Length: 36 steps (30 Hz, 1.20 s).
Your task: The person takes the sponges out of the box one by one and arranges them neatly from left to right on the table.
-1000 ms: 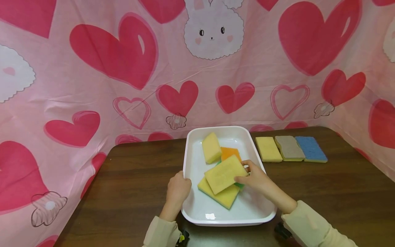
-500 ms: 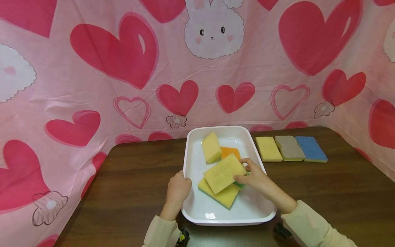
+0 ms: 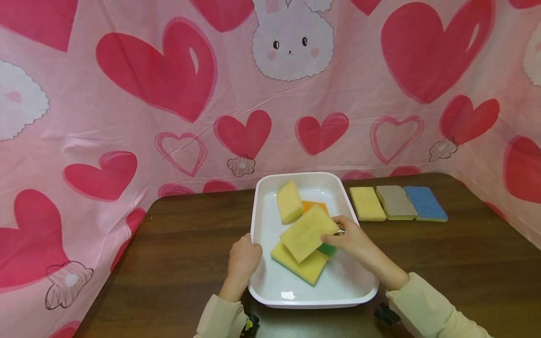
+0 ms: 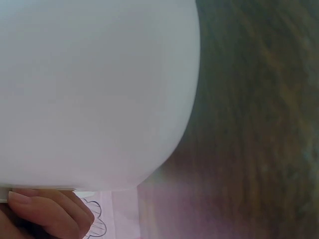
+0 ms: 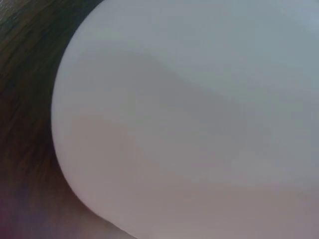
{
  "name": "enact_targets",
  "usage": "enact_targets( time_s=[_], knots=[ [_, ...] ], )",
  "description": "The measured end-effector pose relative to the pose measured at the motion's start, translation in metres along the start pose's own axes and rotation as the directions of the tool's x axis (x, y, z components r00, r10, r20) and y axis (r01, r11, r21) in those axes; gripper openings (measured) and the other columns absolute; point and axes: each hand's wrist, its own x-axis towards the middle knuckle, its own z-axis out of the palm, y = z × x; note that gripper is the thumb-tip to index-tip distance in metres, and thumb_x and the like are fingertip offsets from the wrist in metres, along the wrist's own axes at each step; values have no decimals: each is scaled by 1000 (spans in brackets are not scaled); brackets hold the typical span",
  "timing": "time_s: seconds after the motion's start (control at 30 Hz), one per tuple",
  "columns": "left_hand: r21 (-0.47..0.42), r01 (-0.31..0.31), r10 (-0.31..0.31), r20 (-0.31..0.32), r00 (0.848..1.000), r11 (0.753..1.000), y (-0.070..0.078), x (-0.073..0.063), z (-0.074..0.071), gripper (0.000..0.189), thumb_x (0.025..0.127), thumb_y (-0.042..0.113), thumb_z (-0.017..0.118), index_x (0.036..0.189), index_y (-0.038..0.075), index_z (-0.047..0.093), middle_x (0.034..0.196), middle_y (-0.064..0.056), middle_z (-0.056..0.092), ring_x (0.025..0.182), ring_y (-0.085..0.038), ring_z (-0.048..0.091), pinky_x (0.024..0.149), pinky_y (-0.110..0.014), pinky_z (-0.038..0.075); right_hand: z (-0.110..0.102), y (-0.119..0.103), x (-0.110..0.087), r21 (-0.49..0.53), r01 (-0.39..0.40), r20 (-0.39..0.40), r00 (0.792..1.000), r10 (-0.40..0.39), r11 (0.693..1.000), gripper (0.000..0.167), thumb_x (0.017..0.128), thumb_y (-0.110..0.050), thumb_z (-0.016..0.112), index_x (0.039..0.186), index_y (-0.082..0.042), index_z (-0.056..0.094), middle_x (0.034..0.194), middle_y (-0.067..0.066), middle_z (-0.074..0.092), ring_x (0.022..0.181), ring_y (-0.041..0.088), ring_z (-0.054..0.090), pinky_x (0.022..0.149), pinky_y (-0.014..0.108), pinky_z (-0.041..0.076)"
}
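One yellow sponge (image 3: 305, 238) tilts over the middle of the white tray (image 3: 346, 286), right hand (image 3: 351, 240) pinching its three-o'clock end; left hand (image 3: 246, 255) curls its fingers over the tray's nine-o'clock side, probably steadying it, though that wrist view's murky.

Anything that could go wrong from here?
1. The right hand pinches the held sponge near one end, so it may slip or tilt.
2. It overlaps the lower yellow sponge in the head view; they might catch.
3. If the left hand shifts the white tray, it could bump the blocks alongside, nearest the yellow one.
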Motion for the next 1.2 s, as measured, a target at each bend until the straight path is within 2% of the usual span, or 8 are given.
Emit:
enact_targets(
  time_s=[0.13, 0.3, 0.5, 0.6, 0.7, 0.73, 0.93, 1.2],
  knots=[
    [6, 0, 0, -1, 1000, 1000, 0, 0, 0, 27, 81, 7, 48, 97, -8, 62, 95, -28, 67, 80, -39, 65, 63, -48, 52, -4, 0, 1, 16, -11, -18, 1000, 12, 1000, 56, 84, -17, 67, 127, 11, 46, 119, 24, 59, 101, 23, 59, 83, 32, 49],
    [5, 0, 0, 1, 1000, 1000, 0, 0, 0, 28, 81, 7, 48, 98, -9, 62, 94, -28, 67, 79, -39, 65, 63, -48, 52, -9, 0, 0, 42, -14, -28, 1000, 15, 999, 55, 85, -18, 65, 128, 9, 46, 117, 22, 60, 99, 20, 57, 81, 28, 47],
    [9, -4, 4, 4, 1000, 1000, 0, 0, 0, 28, 81, 8, 47, 98, -9, 62, 94, -28, 67, 79, -39, 65, 64, -48, 52, -16, -1, -2, 48, 2, -33, 999, 0, 999, 46, 87, -20, 63, 122, 8, 51, 101, 13, 62, 90, 16, 54, 77, 26, 44],
    [10, -1, 1, 7, 1000, 1000, 0, 0, -1, 29, 81, 8, 47, 99, -9, 62, 94, -27, 67, 80, -38, 65, 64, -48, 52, -19, -1, -2, 51, 6, -39, 999, -4, 999, 49, 90, -23, 61, 125, 9, 51, 105, 16, 63, 95, 18, 56, 85, 33, 46],
    [7, 3, -3, 10, 1000, 1000, 0, 0, -1, 29, 81, 8, 48, 99, -9, 62, 95, -27, 67, 80, -38, 65, 65, -48, 52, -22, 0, -2, 80, 11, -41, 999, -7, 997, 54, 92, -26, 59, 130, 10, 47, 116, 22, 62, 101, 19, 59, 97, 43, 45],
    [5, 5, -5, 11, 1000, 1000, 0, 0, -1, 29, 81, 8, 48, 100, -9, 62, 95, -27, 67, 80, -38, 65, 65, -47, 52, -22, 1, -2, 96, 12, -41, 999, -8, 995, 57, 92, -26, 58, 133, 11, 44, 120, 23, 61, 101, 17, 60, 98, 42, 45],
    [2, 12, -12, 17, 1000, 1000, 0, 0, -1, 29, 82, 8, 48, 101, -8, 62, 96, -27, 68, 81, -37, 65, 65, -47, 52, -29, 2, -1, 162, 39, -63, 998, -29, 986, 59, 94, -25, 56, 136, 13, 40, 122, 24, 59, 89, 0, 58, 81, 19, 50],
    [2, 12, -12, 9, 1000, 1000, 1, 0, -2, 27, 82, 8, 48, 99, -8, 63, 95, -27, 68, 79, -38, 65, 64, -47, 52, -41, 8, 2, 213, 65, -76, 996, -50, 975, 59, 95, -24, 55, 136, 15, 37, 114, 14, 63, 83, -5, 59, 79, 18, 51]
  ],
)
